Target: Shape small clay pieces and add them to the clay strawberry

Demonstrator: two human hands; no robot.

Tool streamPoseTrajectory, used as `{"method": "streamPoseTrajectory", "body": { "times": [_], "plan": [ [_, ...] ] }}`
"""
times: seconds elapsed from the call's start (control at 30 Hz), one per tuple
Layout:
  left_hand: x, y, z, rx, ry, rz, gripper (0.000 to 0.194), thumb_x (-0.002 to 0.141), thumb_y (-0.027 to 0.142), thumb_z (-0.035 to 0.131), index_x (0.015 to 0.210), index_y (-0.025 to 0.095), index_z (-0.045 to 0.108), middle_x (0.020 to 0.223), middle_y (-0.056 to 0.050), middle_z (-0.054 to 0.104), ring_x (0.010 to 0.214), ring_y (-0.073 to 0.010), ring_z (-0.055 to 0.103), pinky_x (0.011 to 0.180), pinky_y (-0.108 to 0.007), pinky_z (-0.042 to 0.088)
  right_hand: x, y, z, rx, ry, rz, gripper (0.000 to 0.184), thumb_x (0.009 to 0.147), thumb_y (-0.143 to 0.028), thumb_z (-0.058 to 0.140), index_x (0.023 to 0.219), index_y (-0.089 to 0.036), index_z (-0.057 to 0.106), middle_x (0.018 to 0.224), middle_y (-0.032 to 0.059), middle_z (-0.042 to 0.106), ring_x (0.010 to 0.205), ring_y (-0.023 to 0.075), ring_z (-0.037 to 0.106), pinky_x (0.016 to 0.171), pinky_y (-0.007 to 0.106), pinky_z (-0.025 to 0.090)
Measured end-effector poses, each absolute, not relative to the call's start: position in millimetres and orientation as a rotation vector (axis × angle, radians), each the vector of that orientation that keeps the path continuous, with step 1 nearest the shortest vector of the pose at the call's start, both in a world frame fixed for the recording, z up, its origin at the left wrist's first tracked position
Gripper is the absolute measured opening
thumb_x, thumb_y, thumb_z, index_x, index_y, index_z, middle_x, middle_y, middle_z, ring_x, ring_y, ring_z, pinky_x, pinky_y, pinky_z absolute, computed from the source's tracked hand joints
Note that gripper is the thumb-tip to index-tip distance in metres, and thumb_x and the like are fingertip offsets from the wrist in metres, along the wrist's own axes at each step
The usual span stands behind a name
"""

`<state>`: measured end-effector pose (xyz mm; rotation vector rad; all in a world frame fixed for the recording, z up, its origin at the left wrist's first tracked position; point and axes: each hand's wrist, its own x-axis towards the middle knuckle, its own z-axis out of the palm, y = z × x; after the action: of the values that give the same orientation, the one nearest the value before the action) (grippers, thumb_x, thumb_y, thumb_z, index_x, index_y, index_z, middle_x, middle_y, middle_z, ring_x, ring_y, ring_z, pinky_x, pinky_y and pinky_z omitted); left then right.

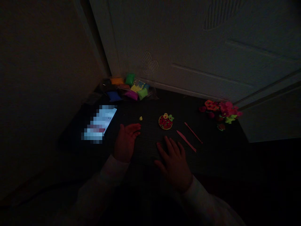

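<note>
My left hand (127,142) rests over the dark table with its fingers extended to the right and nothing visible in it. Just beyond its fingertips lies a small yellow lump of clay (140,118). My right hand (174,161) is palm down on the table, fingers spread and holding nothing. Ahead of it sits a small round clay piece (165,123), red with a yellow rim and little flowers at its upper edge. A pink plastic clay knife (186,141) and a thin pink modelling stick (193,133) lie to the right of it.
A lit phone (101,124), its screen partly blurred, stands at the left. Several coloured clay packets (132,94) lie at the back left by the white panel (183,53). Pink, orange and green clay shapes (227,110) are clustered at the right. The room is dim.
</note>
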<state>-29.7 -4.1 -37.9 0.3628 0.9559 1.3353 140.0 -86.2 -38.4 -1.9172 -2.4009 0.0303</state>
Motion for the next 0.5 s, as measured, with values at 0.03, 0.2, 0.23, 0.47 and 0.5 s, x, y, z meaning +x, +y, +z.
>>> {"method": "streamPoseTrajectory", "body": {
  "times": [0.03,0.2,0.23,0.47,0.5],
  "plan": [
    [-29.7,-4.2,-38.2,0.364,0.951,1.337,0.049,0.084,0.045,0.029,0.067,0.017,0.065,0.075,-0.005,0.066,0.078,-0.0151,0.058,0.070,-0.026,0.041,139.8,-86.0,-38.4,-1.923,-2.396,0.029,0.049,0.080,-0.050,0.036,0.123,-0.028,0.041,0.135,0.0122,0.033,0.121,0.0266,0.030,0.095,0.047,0.022],
    [-30.2,-4.6,-39.7,0.353,0.938,1.333,0.049,0.084,0.045,0.029,0.067,0.016,0.065,0.075,-0.005,0.065,0.078,-0.0148,0.058,0.069,-0.026,0.041,147.8,-80.0,-40.8,-2.013,-2.271,-0.050,0.048,0.081,-0.047,0.038,0.120,-0.022,0.046,0.133,0.0148,0.034,0.120,0.0283,0.032,0.095,0.048,0.023],
    [-30.2,-4.6,-39.7,0.347,0.935,1.336,0.049,0.084,0.044,0.028,0.067,0.016,0.065,0.074,-0.005,0.065,0.078,-0.0147,0.058,0.069,-0.025,0.041,149.9,-79.3,-41.0,-2.002,-2.268,-0.045,0.047,0.081,-0.046,0.039,0.120,-0.021,0.046,0.133,0.0148,0.034,0.119,0.0281,0.032,0.095,0.048,0.023],
    [-29.8,-4.2,-38.4,0.359,0.946,1.330,0.050,0.084,0.046,0.029,0.068,0.016,0.065,0.075,-0.006,0.065,0.076,-0.0146,0.058,0.069,-0.026,0.041,159.6,-82.3,-38.7,-1.919,-2.275,-0.029,0.043,0.082,-0.038,0.040,0.122,-0.023,0.044,0.136,0.0122,0.028,0.123,0.0271,0.026,0.096,0.047,0.023],
    [-29.7,-4.2,-38.6,0.372,0.953,1.327,0.049,0.083,0.047,0.030,0.068,0.016,0.065,0.076,-0.006,0.065,0.076,-0.0148,0.058,0.070,-0.027,0.041,160.2,-82.5,-38.5,-1.914,-2.280,-0.032,0.042,0.082,-0.039,0.041,0.121,-0.025,0.045,0.136,0.0113,0.028,0.123,0.0270,0.026,0.096,0.047,0.022]
  ]
}}
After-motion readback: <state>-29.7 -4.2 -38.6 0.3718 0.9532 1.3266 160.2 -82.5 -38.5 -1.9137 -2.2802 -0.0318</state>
